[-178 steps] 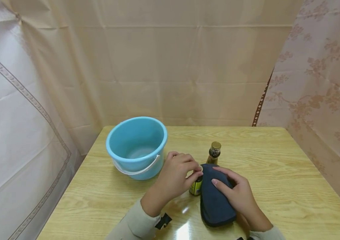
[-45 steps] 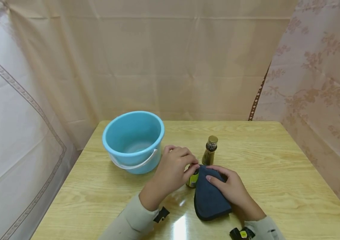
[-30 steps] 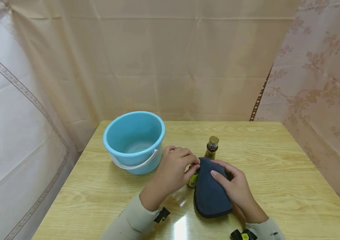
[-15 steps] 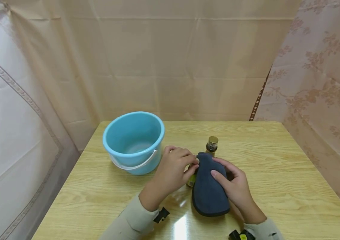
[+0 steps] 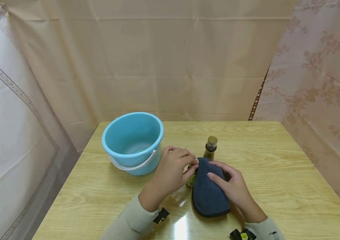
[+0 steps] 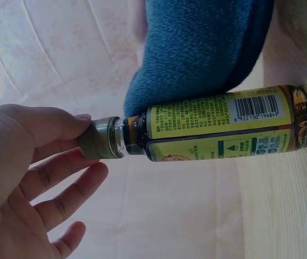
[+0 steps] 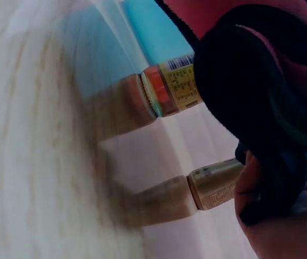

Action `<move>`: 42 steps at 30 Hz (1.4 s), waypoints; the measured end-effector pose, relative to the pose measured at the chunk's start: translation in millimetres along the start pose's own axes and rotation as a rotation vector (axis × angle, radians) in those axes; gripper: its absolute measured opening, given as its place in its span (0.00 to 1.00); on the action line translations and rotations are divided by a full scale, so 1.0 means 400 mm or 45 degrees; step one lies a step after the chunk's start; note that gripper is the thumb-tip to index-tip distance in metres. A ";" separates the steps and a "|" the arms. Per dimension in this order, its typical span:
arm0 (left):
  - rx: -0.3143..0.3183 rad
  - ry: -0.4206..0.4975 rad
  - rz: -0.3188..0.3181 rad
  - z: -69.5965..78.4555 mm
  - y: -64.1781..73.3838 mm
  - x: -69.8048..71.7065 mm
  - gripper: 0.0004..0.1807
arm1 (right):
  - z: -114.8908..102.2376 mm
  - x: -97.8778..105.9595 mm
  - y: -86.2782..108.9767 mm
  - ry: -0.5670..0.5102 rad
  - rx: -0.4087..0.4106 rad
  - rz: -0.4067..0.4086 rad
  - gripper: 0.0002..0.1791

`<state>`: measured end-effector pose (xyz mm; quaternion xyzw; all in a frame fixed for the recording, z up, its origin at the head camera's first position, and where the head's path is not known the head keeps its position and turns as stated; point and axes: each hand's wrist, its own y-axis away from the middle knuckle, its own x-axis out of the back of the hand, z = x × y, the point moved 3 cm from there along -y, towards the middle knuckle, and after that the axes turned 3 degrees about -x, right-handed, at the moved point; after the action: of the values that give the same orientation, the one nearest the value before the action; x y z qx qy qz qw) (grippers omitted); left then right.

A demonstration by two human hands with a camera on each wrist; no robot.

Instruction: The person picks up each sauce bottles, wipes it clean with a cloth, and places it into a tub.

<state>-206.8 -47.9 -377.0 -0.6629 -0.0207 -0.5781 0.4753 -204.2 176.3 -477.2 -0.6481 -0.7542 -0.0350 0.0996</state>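
Observation:
My left hand pinches the cap of a yellow-labelled sauce bottle between thumb and forefinger; its other fingers hang free. This bottle stands upright on the wooden table, its label partly hidden in the head view. In my right hand is a dark blue plush cloth pad with black edging, thumb on the near face and fingers behind. Its plush side lies against the bottle in the left wrist view; a red side shows in the right wrist view. Just behind the pad stands a second bottle with a gold cap.
A light blue bucket with a white handle stands left of my left hand. The wooden table reaches back to a beige curtain, with a patterned cloth on the right.
The pad in my right hand has shifted back and forth along the bottle, tipping a little; over the last half second it came slightly down. My left hand keeps its place at the cap.

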 end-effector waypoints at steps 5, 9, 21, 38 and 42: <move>0.001 -0.011 -0.002 -0.001 0.002 0.001 0.02 | 0.010 0.000 -0.003 0.069 -0.016 -0.024 0.21; 0.001 -0.008 -0.006 -0.002 0.003 0.002 0.02 | 0.019 0.000 -0.005 0.172 -0.058 -0.031 0.21; 0.011 -0.028 -0.006 -0.006 0.001 -0.003 0.05 | 0.037 -0.002 -0.009 0.333 -0.151 -0.047 0.21; 0.026 0.021 -0.022 0.001 -0.001 0.002 0.03 | -0.003 0.000 0.001 -0.011 -0.034 -0.039 0.21; 0.035 0.050 -0.035 0.000 -0.003 0.004 0.02 | -0.028 0.003 -0.001 -0.013 0.031 0.007 0.20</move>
<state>-207.1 -48.2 -375.1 -0.6447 -0.0283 -0.5970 0.4766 -203.8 175.3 -466.0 -0.6490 -0.7533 -0.0221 0.1039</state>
